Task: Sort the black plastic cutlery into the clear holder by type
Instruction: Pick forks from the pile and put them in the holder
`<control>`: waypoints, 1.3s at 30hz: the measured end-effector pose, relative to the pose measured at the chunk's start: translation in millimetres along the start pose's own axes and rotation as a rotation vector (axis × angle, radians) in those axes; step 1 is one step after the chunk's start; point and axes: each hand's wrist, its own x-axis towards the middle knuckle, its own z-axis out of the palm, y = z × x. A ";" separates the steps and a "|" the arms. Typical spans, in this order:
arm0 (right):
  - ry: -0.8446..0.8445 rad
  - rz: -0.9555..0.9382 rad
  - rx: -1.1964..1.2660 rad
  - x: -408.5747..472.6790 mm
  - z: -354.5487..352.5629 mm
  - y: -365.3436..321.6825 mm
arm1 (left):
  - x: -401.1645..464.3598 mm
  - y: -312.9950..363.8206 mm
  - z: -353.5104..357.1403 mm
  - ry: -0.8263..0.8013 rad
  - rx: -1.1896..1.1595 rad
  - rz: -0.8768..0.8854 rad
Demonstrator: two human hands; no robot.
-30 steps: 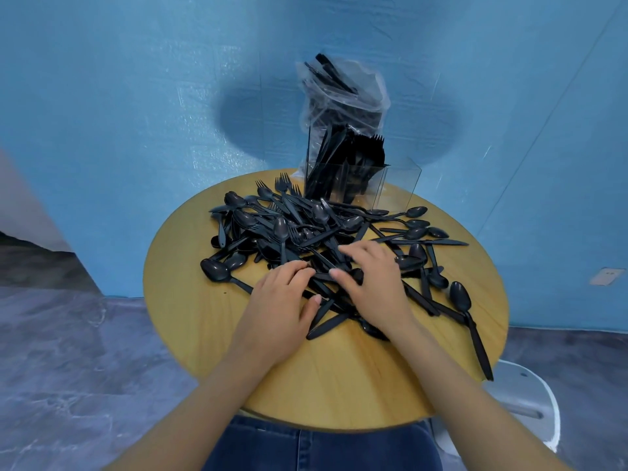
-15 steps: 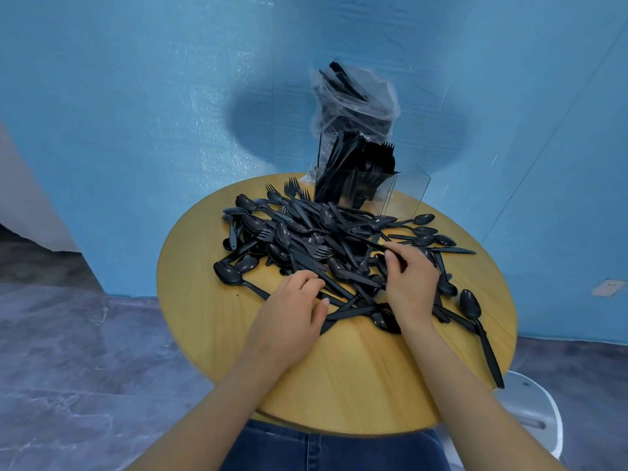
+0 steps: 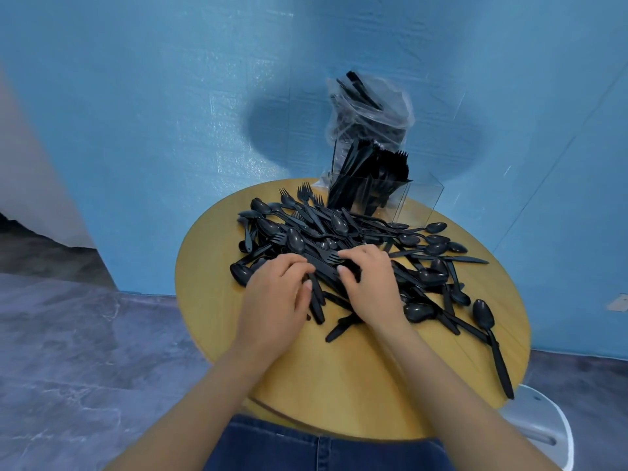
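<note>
A loose pile of black cutlery (image 3: 343, 243) is spread over the middle of the round bench (image 3: 356, 385). The clear holder (image 3: 380, 198) is placed at the far edge, part-filled with upright forks and knives. Both hands are laid on the near side of the pile. The left hand (image 3: 275, 297) and the right hand (image 3: 370, 283) are curled over several pieces; whether any is grasped cannot be told.
</note>
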 end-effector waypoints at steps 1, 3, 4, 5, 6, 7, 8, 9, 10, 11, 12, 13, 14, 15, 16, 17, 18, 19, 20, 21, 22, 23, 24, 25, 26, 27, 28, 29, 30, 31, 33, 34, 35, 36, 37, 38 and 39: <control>-0.053 -0.016 0.001 1.3 4.9 -6.5 | 2.7 -9.6 -6.3 0.054 0.014 -0.047; -0.136 -0.051 0.005 2.2 14.6 -18.4 | 7.2 -29.7 -15.8 0.099 0.047 -0.152; -0.170 -0.070 0.003 2.0 19.0 -23.7 | 8.6 -39.0 -17.8 0.090 0.069 -0.196; -0.200 -0.088 -0.002 1.6 23.1 -28.4 | 8.8 -46.5 -18.2 0.064 0.087 -0.226; -0.228 -0.107 -0.009 0.7 25.9 -32.5 | 8.6 -51.0 -17.8 0.032 0.094 -0.236; -0.252 -0.132 -0.014 -0.2 27.6 -35.6 | 8.0 -53.1 -17.0 0.002 0.088 -0.231; -0.275 -0.162 -0.013 -1.3 28.4 -37.5 | 7.7 -53.6 -15.5 -0.021 0.078 -0.210; -0.302 -0.196 -0.005 -1.6 28.2 -38.6 | 8.1 -53.2 -13.8 -0.039 0.071 -0.176; -0.333 -0.230 0.011 -1.7 26.8 -38.8 | 9.3 -52.0 -12.8 -0.058 0.074 -0.138; -0.359 -0.258 0.033 -1.7 24.7 -38.9 | 10.8 -51.2 -11.1 -0.081 0.083 -0.101; -0.370 -0.270 0.061 -1.7 22.1 -38.8 | 12.3 -51.0 -9.5 -0.107 0.092 -0.076; -0.352 -0.258 0.096 -0.2 19.5 -38.0 | 13.4 -51.5 -7.9 -0.131 0.097 -0.065; -0.300 -0.222 0.137 3.0 16.8 -36.6 | 13.8 -52.3 -6.4 -0.146 0.102 -0.058; -0.228 -0.169 0.166 7.7 14.6 -34.0 | 13.8 -52.5 -5.5 -0.159 0.110 -0.052; -0.156 -0.108 0.159 13.8 13.1 -30.6 | 13.6 -52.3 -4.8 -0.171 0.121 -0.051; -0.103 -0.048 0.113 20.4 11.9 -26.5 | 13.1 -52.2 -4.0 -0.180 0.132 -0.050; -0.074 0.007 0.044 27.1 11.5 -22.0 | 12.6 -52.3 -3.4 -0.181 0.139 -0.049; -0.072 0.052 -0.032 33.4 11.8 -17.2 | 12.6 -52.3 -2.9 -0.180 0.141 -0.050; -0.096 0.086 -0.102 37.7 12.5 -12.9 | 12.4 -51.8 -3.1 -0.179 0.138 -0.054; -0.135 0.111 -0.162 40.6 13.5 -10.1 | 12.2 -52.2 -2.9 -0.181 0.136 -0.058; -0.175 0.128 -0.210 42.3 14.8 -8.5 | 12.2 -52.4 -2.8 -0.183 0.136 -0.060; -0.209 0.139 -0.243 43.7 16.7 -8.2 | 11.9 -52.4 -2.8 -0.186 0.136 -0.061; -0.227 0.148 -0.259 44.6 18.9 -8.1 | 11.8 -52.2 -2.6 -0.188 0.137 -0.062; -0.228 0.157 -0.261 45.7 21.5 -8.1 | 11.7 -52.2 -2.4 -0.188 0.136 -0.062; -0.221 0.170 -0.251 46.8 24.0 -8.4 | 11.9 -52.2 -2.1 -0.187 0.135 -0.062; -0.214 0.185 -0.231 48.1 26.0 -8.7 | 12.0 -52.4 -2.1 -0.186 0.137 -0.060; -0.202 0.198 -0.205 48.9 27.0 -8.5 | 12.3 -52.6 -2.0 -0.186 0.141 -0.059; -0.178 0.208 -0.166 49.6 27.3 -7.9 | 12.2 -53.0 -1.8 -0.186 0.146 -0.059; -0.142 0.215 -0.114 49.9 26.2 -7.2 | 12.0 -53.3 -1.7 -0.183 0.147 -0.058; -0.095 0.215 -0.051 50.1 23.6 -6.6 | 12.1 -53.3 -1.8 -0.179 0.143 -0.055; 0.021 0.183 0.090 49.2 15.3 -6.1 | 11.7 -52.5 -2.4 -0.167 0.133 -0.047; 0.069 0.161 0.152 48.2 9.5 -6.2 | 11.7 -51.7 -2.9 -0.151 0.123 -0.040; 0.106 0.136 0.190 46.8 3.3 -6.5 | 11.2 -50.4 -4.2 -0.122 0.105 -0.032; 0.131 0.103 0.206 45.1 -2.7 -6.9 | 10.8 -48.8 -6.0 -0.080 0.077 -0.028; 0.142 0.060 0.214 43.8 -8.1 -7.4 | 10.6 -47.2 -7.6 -0.030 0.042 -0.031; 0.140 0.010 0.223 42.6 -12.8 -8.2 | 11.3 -45.7 -8.7 0.024 0.006 -0.035; 0.121 -0.044 0.237 41.3 -16.5 -9.9 | 12.9 -43.5 -9.2 0.072 -0.022 -0.032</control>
